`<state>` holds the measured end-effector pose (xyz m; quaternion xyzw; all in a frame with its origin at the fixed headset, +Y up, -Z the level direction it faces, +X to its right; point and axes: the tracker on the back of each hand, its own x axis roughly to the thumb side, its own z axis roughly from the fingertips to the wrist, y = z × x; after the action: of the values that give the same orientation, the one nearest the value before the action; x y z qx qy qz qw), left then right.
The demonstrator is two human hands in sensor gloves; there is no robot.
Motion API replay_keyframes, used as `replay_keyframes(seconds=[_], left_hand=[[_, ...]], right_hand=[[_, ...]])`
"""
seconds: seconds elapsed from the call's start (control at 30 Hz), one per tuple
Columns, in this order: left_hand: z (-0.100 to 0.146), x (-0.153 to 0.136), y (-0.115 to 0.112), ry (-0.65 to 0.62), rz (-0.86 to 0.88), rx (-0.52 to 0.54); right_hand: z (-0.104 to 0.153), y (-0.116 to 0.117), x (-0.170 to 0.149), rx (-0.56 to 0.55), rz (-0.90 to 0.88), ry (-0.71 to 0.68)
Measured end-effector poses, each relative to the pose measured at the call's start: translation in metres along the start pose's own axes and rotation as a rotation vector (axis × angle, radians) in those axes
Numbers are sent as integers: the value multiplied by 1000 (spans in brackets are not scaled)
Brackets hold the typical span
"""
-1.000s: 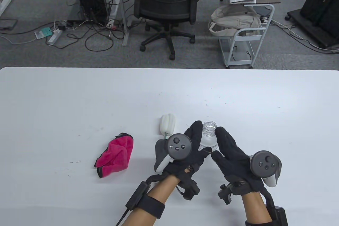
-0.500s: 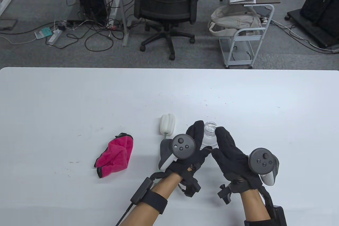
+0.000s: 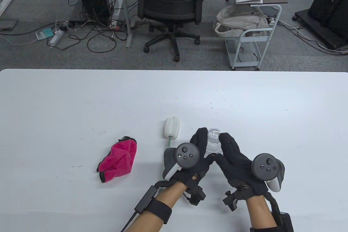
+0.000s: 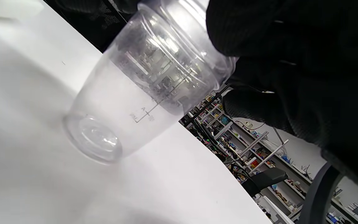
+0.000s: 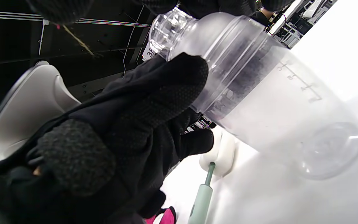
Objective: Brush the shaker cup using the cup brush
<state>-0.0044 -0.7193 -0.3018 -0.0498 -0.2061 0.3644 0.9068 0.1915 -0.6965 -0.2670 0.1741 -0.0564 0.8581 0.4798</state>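
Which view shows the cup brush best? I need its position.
Table view: the cup brush lies left of the shaker cup, head fully visible. Right wrist view shows part behind the cup; left wrist view shows none.

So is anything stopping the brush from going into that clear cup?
Yes: the cup still wears its clear lid, closing its mouth. Both hands hold the cup, while the brush lies untouched on the table to its left.

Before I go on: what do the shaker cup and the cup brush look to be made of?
Shaker cup: clear, slightly frosted plastic, probably; the table shows through it and it carries printed measuring marks. Cup brush: the white lobed head looks like soft sponge or silicone, hard to tell which; its pale green handle looks like matte plastic.
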Motion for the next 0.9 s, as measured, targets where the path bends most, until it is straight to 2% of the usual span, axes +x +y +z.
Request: replay_keyframes(seconds=[0.2,0.27,0.37,0.47,0.57,0.73,0.8,0.9], left_hand=[[3,5,10,-10,-13,-12],[11,15,26,-37,0,36],[40,36,63,-111,-103,143],[80,47,89,-162,-352,171],[115,41,98,-196,-606,201],[138,9,86,-187,-806,44],[139,-3,83,-179,-824,-3],[141,-13,86,-158,-716,-90]], right_hand=[[1,-2,0,-14,7,-2],[3,-9,3,-98,11,-41],[10,-20,23,-254,14,-148],[16,-16,47,-267,137,-272],[19,3,65,-156,252,-353],[18,47,82,165,389,-388],[19,62,86,290,434,-351],[21,75,89,366,486,-328]])
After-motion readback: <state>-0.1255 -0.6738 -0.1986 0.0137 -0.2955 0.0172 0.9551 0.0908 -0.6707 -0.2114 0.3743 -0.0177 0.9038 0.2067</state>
